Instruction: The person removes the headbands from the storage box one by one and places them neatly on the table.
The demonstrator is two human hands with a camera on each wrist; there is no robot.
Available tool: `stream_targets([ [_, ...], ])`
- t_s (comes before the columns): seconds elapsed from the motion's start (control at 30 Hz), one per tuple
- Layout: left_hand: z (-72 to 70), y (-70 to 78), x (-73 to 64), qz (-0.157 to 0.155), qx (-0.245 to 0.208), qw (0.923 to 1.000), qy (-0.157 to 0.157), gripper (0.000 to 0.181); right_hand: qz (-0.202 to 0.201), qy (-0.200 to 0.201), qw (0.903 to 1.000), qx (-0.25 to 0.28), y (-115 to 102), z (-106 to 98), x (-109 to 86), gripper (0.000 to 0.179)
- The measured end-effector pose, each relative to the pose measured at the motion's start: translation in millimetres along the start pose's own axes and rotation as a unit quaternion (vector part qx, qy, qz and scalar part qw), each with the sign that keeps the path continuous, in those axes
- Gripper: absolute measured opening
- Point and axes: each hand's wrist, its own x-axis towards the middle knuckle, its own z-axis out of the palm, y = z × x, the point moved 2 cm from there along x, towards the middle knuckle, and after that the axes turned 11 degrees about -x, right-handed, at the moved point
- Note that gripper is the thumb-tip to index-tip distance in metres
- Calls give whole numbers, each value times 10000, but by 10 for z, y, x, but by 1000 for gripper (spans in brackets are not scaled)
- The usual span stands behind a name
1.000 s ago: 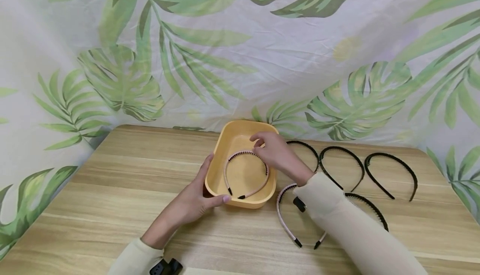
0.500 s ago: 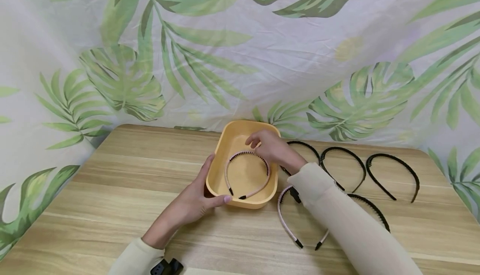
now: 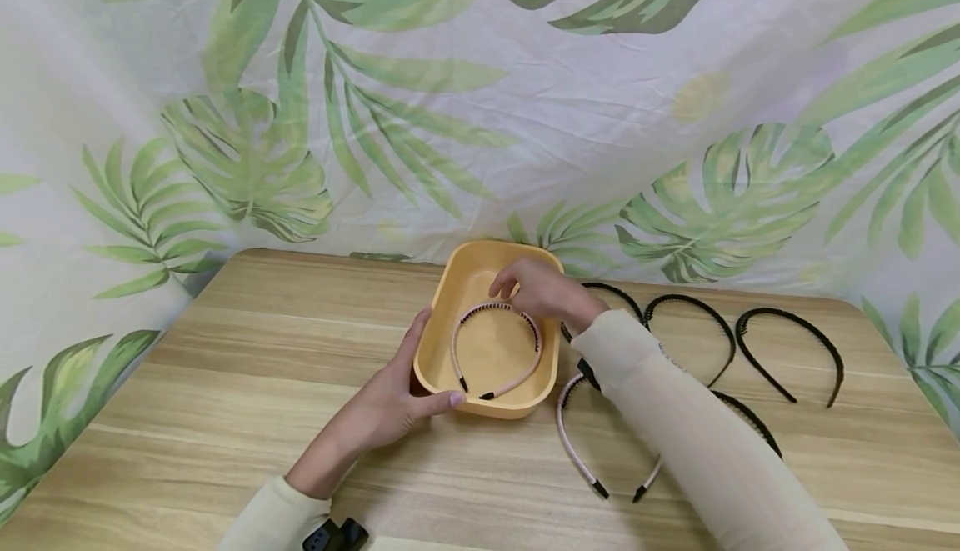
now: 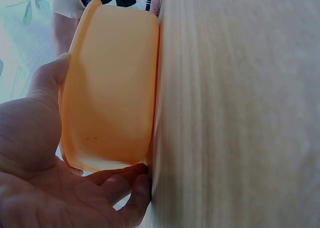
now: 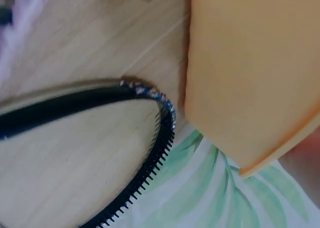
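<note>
My left hand [image 3: 390, 405] grips the near left corner of a yellow plastic box [image 3: 502, 409], thumb on its rim and fingers along the outside. In the left wrist view those fingers curl under the box's end. A pink toothed headband [image 3: 454, 347] with black tips lies inside the box, tips towards the near side. Over the box's right side my right hand [image 3: 536, 288] bends its fingers at the top of this headband; whether it pinches the band I cannot tell. The right wrist view shows a black headband [image 5: 172, 120] with glittery blue trim beside the box wall.
Right of the box on the wooden table [image 3: 300, 351], black headbands [image 3: 692, 299] stand in a back row. Another pink headband [image 3: 573, 451] and a black one [image 3: 750, 413] lie nearer, partly hidden by my right sleeve. A leaf-print cloth [image 3: 420, 159] hangs behind.
My right hand has shifted slightly left and its fingers have bent more over the box. The left hand, box and pink headband inside hold their places.
</note>
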Motion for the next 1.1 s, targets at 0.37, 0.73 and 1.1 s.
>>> stream_targets([
  [0.37, 5, -3, -5, 3, 17, 10000, 25, 119, -152, -297, 9991, -278, 69, 25, 100, 48],
  [0.73, 2, -15, 8, -9, -6, 10000, 7, 120, -530, -318, 9964, -585, 118, 59, 148, 48],
  [1.1, 0, -23, 12, -10, 12, 10000, 25, 120, -827, -209, 9914, -992, 138, 96, 143, 44],
])
